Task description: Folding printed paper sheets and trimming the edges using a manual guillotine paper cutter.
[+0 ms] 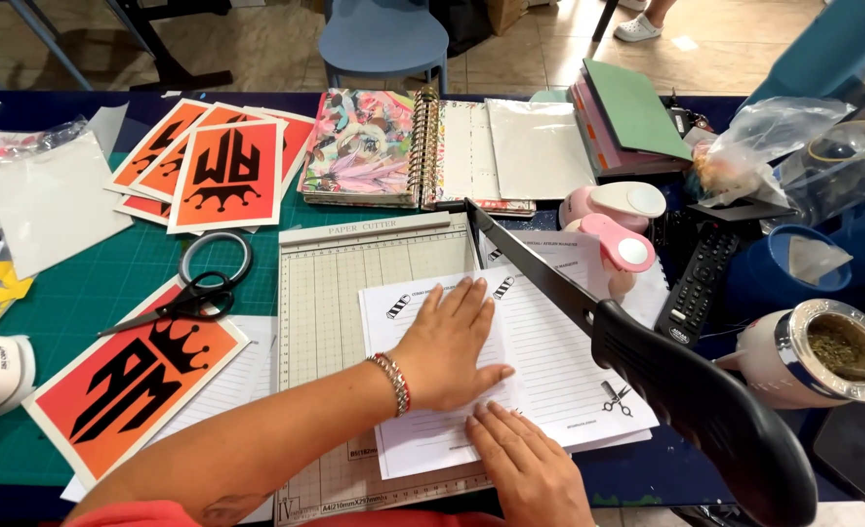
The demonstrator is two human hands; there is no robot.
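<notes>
Both hands flat on lined sheets on a paper cutter, blade arm raised.

Left hand (449,346), grip spread open, palm pressing the lined sheets (540,361) onto the gridded paper cutter (330,293) at mid-bench. Right hand (528,466) just below it, fingers open, resting on the sheets' near edge; neither grasps anything. Cutter arm (647,366) lifted, black handle toward camera. Scissors (183,303) lie left on the green mat (81,283), orange-black cards (213,166) near.
</notes>
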